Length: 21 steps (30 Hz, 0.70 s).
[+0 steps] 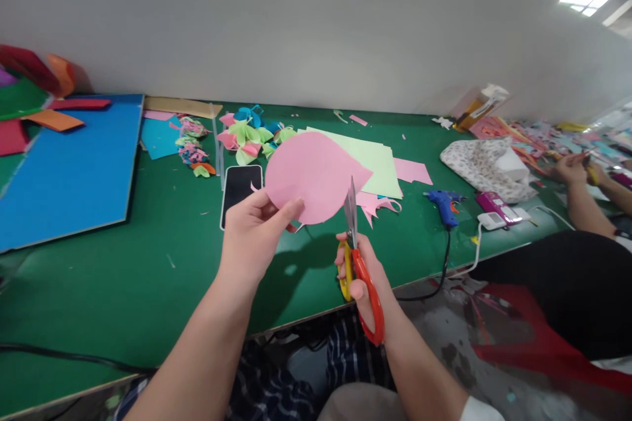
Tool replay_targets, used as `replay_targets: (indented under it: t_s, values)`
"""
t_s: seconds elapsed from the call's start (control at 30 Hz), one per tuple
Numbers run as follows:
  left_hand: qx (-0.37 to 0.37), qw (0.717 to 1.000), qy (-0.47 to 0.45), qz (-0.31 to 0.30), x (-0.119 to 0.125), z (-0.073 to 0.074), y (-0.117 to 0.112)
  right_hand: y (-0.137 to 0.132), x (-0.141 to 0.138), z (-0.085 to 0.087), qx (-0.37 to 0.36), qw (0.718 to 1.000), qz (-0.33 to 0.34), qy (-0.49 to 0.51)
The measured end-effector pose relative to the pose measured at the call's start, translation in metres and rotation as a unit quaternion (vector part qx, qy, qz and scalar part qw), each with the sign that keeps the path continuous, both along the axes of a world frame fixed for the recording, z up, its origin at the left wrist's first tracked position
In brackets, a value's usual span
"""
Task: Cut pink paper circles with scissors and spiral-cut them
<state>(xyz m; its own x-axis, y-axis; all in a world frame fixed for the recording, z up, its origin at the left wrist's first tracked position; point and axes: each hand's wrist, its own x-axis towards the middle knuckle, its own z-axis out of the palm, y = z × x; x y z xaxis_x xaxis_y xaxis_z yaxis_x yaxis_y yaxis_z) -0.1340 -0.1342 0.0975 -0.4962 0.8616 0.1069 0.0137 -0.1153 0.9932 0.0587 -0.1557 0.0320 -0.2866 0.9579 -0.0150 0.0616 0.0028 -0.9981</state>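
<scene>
The left hand (254, 233) is closed in a pinch on the near-left edge of a pink paper (311, 174), thumb on top and fingers curled beneath. The paper, rounded on the left and tapering to a point on the right, is held up above the green surface (197, 289). The right hand (376, 270) is wrapped around the red and yellow handles of the scissors (351, 214), whose blades point away to the far side. The blades stand close together, their tips overlapping the near-right edge of the paper in this view; whether paper lies between them, I cannot tell.

Left of the paper, just beyond the left hand, lies a dark-screened phone (237, 185). Beyond it is a cluster of folded paper petals (244, 135) in green, pink and blue. Light green sheets (378, 164) lie behind the paper and to its right, with curled pink scraps (380, 204) at their near edge. A big blue board (83, 171) is at the far left. To the right are a blue glue gun (447, 207) with a black cord and, farther, a patterned cloth (474, 161). At the far right another person's hands (573, 168) are over the surface.
</scene>
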Motion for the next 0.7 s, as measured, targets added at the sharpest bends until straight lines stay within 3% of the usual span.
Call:
replay_targets:
  t_s: [0.2,0.37,0.53,0.7]
  values:
    - [-0.031,0.995,0.011,-0.098,0.004,0.0,-0.002,0.003,-0.002,0.01,0.002,0.999,-0.014,0.03]
    - [-0.035,0.993,0.0,-0.115,0.005,-0.001,-0.002,0.002,-0.002,0.015,0.025,0.999,-0.024,0.022]
    - [-0.034,0.993,0.004,-0.116,0.006,-0.001,-0.001,0.002,-0.004,0.014,-0.011,0.998,-0.024,0.058]
    - [-0.026,0.993,-0.004,-0.119,0.005,-0.002,0.0,0.002,-0.003,0.011,-0.002,0.999,-0.019,0.046]
